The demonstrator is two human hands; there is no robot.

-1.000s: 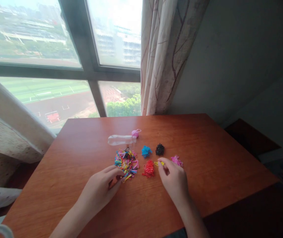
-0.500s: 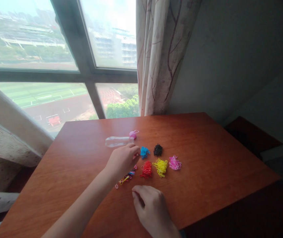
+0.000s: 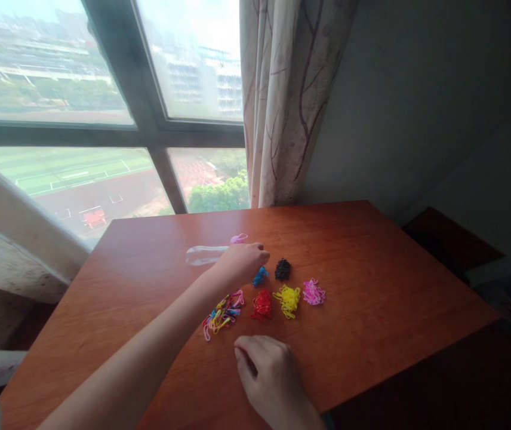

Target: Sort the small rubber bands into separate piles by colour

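The single view looks out from the wearer's head above the near side of the bench (image 3: 372, 334), facing forward and tilted down, with the hands (image 3: 271, 367) at close range below the middle. It is wide enough to take in the bench's far edge, the window (image 3: 148, 132) beyond at upper left, the curtain (image 3: 277, 101) and the dark wall (image 3: 416, 89) at right.

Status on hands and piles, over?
Left hand by blue pile, grip unclear. Right hand curled, contents unclear. Left forearm partly hides mixed pile.
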